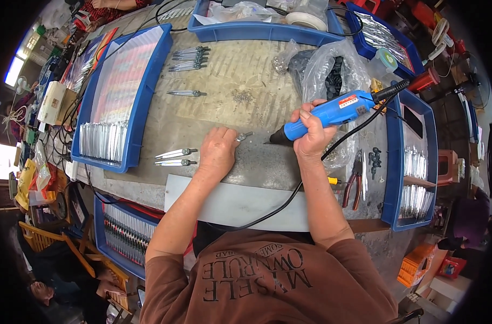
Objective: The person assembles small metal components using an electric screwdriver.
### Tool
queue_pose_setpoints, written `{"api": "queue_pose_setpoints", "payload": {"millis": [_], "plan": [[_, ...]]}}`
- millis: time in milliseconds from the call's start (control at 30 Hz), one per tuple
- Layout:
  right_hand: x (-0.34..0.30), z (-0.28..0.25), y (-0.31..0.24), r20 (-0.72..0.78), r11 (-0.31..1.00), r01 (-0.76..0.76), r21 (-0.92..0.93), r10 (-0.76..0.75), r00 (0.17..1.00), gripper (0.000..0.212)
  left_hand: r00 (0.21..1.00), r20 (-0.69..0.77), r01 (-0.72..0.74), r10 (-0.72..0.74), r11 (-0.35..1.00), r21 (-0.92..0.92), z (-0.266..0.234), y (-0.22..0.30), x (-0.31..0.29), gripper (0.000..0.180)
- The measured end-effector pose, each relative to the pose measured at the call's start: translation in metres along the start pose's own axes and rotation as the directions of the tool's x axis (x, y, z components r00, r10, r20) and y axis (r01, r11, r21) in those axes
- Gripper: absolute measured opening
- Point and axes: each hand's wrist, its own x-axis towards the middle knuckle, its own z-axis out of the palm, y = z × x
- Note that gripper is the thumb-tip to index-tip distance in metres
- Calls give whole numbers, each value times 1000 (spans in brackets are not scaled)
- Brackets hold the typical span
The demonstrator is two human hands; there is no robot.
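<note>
My right hand (314,131) is wrapped round a blue electric screwdriver (324,114), its black tip angled down and left, just above the tabletop. My left hand (219,150) presses on the table with its fingers closed on a slim piece with a dark head (244,136), which looks like a drawing compass; most of it is hidden under the hand. The screwdriver's tip is a little to the right of that head, apart from it. Left of my left hand lie two similar silver-legged compasses (176,157). Another compass (186,93) and a small stack of compasses (190,58) lie farther back.
Tiny screws (243,97) lie scattered mid-table. Behind the screwdriver, a clear plastic bag (317,75) holds black parts. Pliers (354,186) lie at right. Blue trays (141,116) of silver parts flank the work area. The screwdriver's black cable (289,198) loops across my right forearm.
</note>
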Motion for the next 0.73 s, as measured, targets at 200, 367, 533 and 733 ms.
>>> {"api": "queue_pose_setpoints", "payload": {"millis": [200,367,533,733], "plan": [[0,-1,-1,10,1000,-2,-7,2,1000,33,991,19,133,-131,983,-126,1,3,6,14],[-3,3,0,25,1000,-3,-5,3,1000,33,979,43,202,-198,970,-134,-1,3,9,14],[-4,5,-1,31,1000,2,-1,-2,1000,34,982,9,189,-190,972,-142,-1,4,7,15],[-3,1,2,45,1000,-12,-21,13,999,35,979,51,204,-198,967,-154,0,1,8,13]]}}
